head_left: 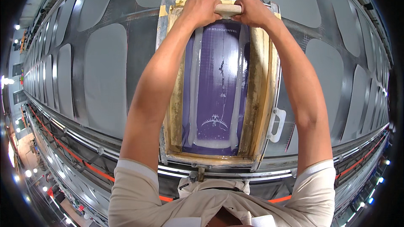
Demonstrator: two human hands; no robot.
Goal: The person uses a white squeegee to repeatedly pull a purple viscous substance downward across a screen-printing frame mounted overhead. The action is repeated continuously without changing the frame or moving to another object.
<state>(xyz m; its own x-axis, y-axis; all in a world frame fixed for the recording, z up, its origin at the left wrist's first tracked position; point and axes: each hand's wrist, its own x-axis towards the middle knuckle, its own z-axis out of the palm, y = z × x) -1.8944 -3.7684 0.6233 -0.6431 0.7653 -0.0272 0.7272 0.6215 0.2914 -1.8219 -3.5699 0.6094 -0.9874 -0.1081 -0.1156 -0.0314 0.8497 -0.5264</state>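
Both my arms reach to the far end of a printing screen framed in metal and wood (264, 101). My left hand (201, 10) and my right hand (255, 11) are closed around a squeegee with a pale wooden handle (228, 9), its middle showing between them. The squeegee's blade is mostly hidden by my hands. Nearer to me stretches the purple mesh (214, 80), glossy, with pale whitish ink lines along both sides and the near end. Small white lettering and an arched spiky design show on it.
The screen lies on a long dark table carrying several grey rounded fabric panels (105, 75) on both sides. A white grip handle (277, 125) sticks out from the frame's right side. Metal rails and an orange strip (92, 168) run along the near edge.
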